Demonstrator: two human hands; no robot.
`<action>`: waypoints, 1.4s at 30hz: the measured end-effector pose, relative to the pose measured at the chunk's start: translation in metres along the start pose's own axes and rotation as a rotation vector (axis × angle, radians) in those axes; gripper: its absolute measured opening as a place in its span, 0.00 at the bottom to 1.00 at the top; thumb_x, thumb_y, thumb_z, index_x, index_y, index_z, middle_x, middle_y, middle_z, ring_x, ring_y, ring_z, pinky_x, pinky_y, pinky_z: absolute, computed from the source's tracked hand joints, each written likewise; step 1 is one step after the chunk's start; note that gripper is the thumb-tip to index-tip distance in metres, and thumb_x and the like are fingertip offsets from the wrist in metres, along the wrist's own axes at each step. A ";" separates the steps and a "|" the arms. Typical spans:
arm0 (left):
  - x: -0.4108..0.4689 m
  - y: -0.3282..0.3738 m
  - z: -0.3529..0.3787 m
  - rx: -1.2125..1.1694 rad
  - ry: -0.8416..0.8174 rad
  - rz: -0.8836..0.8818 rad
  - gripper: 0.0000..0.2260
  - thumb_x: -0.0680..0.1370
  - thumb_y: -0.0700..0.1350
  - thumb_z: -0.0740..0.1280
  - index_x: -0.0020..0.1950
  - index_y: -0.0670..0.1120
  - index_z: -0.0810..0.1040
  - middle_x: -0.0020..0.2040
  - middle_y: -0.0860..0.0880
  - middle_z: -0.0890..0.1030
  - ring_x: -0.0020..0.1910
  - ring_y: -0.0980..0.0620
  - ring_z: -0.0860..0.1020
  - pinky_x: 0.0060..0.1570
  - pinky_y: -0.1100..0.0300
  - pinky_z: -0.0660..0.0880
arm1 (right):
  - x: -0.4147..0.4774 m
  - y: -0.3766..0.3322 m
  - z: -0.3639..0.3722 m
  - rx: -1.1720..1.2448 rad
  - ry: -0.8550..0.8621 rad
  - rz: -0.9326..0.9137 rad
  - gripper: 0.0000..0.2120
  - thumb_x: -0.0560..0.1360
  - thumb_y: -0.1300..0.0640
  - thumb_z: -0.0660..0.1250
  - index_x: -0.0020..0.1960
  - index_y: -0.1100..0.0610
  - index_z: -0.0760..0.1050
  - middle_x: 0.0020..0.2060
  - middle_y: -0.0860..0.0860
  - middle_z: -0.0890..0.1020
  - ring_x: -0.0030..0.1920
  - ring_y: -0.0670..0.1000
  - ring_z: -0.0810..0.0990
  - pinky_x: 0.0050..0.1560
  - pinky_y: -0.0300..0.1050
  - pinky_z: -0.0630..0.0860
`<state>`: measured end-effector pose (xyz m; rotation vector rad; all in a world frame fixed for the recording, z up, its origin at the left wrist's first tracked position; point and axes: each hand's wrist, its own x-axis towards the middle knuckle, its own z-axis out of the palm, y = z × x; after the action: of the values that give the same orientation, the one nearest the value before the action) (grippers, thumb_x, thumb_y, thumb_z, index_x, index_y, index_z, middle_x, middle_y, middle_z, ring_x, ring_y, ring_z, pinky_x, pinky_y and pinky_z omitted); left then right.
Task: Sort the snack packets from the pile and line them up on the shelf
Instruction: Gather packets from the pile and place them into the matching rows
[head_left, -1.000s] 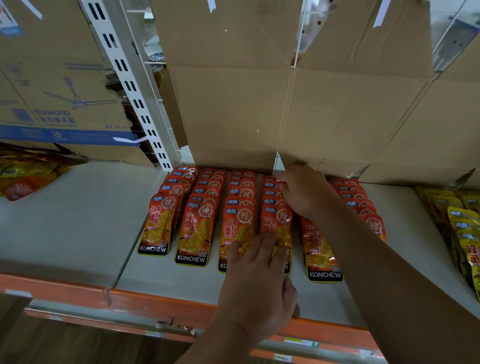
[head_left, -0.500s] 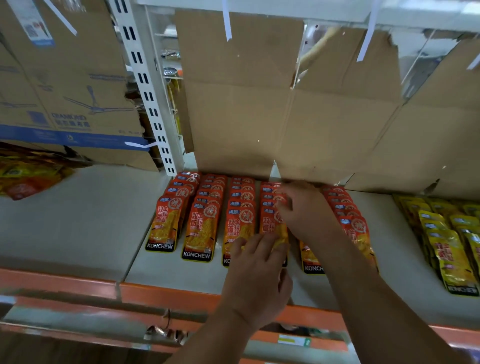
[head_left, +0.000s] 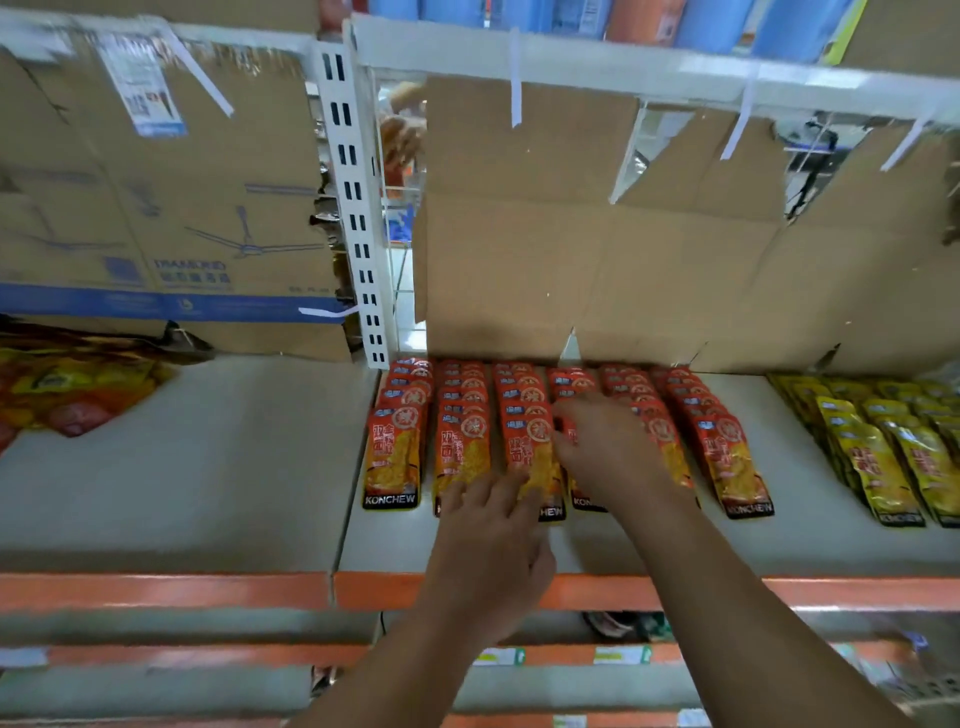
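Several rows of red-and-orange snack packets lie overlapped on the grey shelf, running from the cardboard at the back toward the front. My left hand lies flat with straight fingers on the front packets of the second and third rows. My right hand rests with spread fingers on the fourth row's packets and hides most of them. Neither hand plainly grips a packet.
Yellow snack packets lie in rows at the right. A loose pile of mixed packets lies at the far left. Cardboard sheets back the shelf, and a white slotted upright stands behind. An orange edge fronts the shelf.
My right hand has slid from the back of the fourth row toward the front. My left hand has shifted slightly left on the front packets. The view has pulled back and up.
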<state>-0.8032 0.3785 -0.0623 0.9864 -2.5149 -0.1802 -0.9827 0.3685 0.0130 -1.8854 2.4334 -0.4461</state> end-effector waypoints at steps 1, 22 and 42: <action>0.005 0.001 -0.002 -0.006 -0.013 0.019 0.20 0.75 0.55 0.65 0.64 0.51 0.80 0.65 0.50 0.79 0.65 0.45 0.75 0.63 0.43 0.71 | 0.004 -0.002 0.000 -0.002 0.003 0.010 0.12 0.77 0.47 0.66 0.55 0.51 0.82 0.52 0.51 0.83 0.52 0.54 0.80 0.53 0.49 0.77; 0.029 0.017 0.005 0.115 -0.202 0.014 0.24 0.75 0.60 0.63 0.64 0.47 0.80 0.68 0.48 0.76 0.69 0.44 0.73 0.65 0.37 0.70 | 0.115 0.012 0.029 0.021 -0.211 -0.037 0.10 0.80 0.54 0.65 0.58 0.50 0.83 0.53 0.51 0.85 0.54 0.54 0.82 0.59 0.54 0.78; 0.026 0.017 0.007 0.108 -0.176 0.011 0.21 0.75 0.57 0.63 0.64 0.48 0.79 0.68 0.50 0.76 0.67 0.45 0.73 0.63 0.39 0.70 | 0.101 0.021 0.035 0.137 -0.067 -0.014 0.11 0.82 0.52 0.63 0.60 0.52 0.82 0.54 0.50 0.84 0.53 0.53 0.82 0.59 0.56 0.78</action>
<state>-0.8335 0.3734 -0.0551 1.0391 -2.7143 -0.1342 -1.0223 0.2692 -0.0109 -1.8326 2.2865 -0.5262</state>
